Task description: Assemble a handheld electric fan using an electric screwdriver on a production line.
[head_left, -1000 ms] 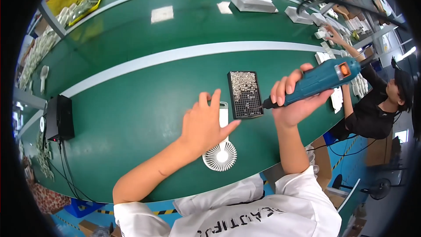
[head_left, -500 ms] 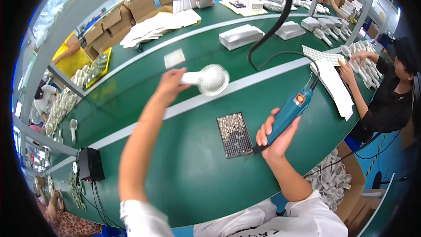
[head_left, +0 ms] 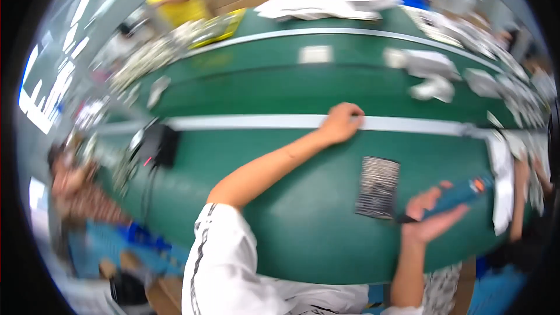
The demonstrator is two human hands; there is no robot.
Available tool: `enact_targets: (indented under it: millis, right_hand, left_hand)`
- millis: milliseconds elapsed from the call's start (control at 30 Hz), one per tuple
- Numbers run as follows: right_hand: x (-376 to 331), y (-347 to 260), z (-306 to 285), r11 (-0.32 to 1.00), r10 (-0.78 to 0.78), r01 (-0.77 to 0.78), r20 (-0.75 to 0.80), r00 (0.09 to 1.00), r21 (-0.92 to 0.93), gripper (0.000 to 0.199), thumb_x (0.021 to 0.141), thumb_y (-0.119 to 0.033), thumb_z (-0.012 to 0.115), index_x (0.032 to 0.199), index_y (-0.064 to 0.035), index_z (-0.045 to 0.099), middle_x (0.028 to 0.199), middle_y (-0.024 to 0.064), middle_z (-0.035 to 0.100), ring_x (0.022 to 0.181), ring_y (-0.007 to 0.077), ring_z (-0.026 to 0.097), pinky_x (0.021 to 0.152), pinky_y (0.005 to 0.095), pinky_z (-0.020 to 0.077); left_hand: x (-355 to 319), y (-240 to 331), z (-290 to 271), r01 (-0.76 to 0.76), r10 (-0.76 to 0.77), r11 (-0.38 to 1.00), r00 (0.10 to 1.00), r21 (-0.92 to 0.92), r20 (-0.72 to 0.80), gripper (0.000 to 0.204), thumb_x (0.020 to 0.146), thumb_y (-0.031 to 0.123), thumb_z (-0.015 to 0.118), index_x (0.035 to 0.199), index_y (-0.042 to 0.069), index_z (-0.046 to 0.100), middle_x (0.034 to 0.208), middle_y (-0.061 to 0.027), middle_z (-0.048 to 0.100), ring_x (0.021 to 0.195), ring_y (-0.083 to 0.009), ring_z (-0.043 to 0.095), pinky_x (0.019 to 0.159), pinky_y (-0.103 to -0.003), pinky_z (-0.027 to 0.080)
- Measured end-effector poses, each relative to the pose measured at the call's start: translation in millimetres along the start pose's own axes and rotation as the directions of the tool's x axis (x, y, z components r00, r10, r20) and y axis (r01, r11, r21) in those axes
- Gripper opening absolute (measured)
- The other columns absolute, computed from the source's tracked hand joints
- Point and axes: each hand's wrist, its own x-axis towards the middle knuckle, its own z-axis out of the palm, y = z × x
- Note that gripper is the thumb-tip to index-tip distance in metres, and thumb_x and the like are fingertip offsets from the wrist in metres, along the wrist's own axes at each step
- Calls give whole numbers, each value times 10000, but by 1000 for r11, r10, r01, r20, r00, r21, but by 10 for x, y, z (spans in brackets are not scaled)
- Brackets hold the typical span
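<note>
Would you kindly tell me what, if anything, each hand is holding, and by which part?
The right hand grips a teal power tool by its front body, near the black tip; the left hand appears empty, though blurred.

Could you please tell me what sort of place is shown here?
Probably a factory workshop: there is a long green table, a blue power tool in the right hand, and other people around the table.

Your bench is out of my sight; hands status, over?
Left hand: at straight white rail, seemingly empty. Right hand: gripping teal cylindrical screwdriver. Black rectangular tray: left of screwdriver, unobstructed.
</note>
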Motion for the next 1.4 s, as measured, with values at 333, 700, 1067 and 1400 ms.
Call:
enact_targets:
  millis: [333,700,1067,1400]
  right_hand:
    - [24,9,-344,993,115,-92,412,904,-75,478,1009,-447,292,1152,1,377,620,60,390,332,136,343,273,248,319]
    - [129,-104,-433,931,365,-342,353,862,-128,694,862,-712,374,1134,-76,434,634,90,476,387,188,409,366,316,360]
    - [284,-258,-419,956,290,-259,329,899,-135,602,908,-610,418,1191,-79,427,725,119,531,433,189,378,409,339,373]
    - [256,-229,-428,977,193,-114,525,829,-178,534,982,-547,237,1088,-49,399,556,74,362,289,159,306,237,299,311]
  left_hand:
    - [-1560,-760,-1918,212,-24,815,942,539,-335,424,840,220,624,1160,-37,520,1249,-244,463,1190,-403,434,1014,-443,367]
    - [-1250,-2410,-3896,953,-250,142,298,269,-921,665,772,308,629,1314,3,393,1362,-250,371,1249,-400,380,988,-517,364]
    - [-1467,-2866,-4838,987,-360,-146,-113,-64,-926,653,840,357,601,1350,22,368,1372,-248,396,1310,-380,341,1031,-521,307]
    - [-1276,-2660,-4487,843,-399,518,87,-146,-913,433,852,310,653,1081,-27,507,908,-157,642,879,-288,650,750,-444,504]
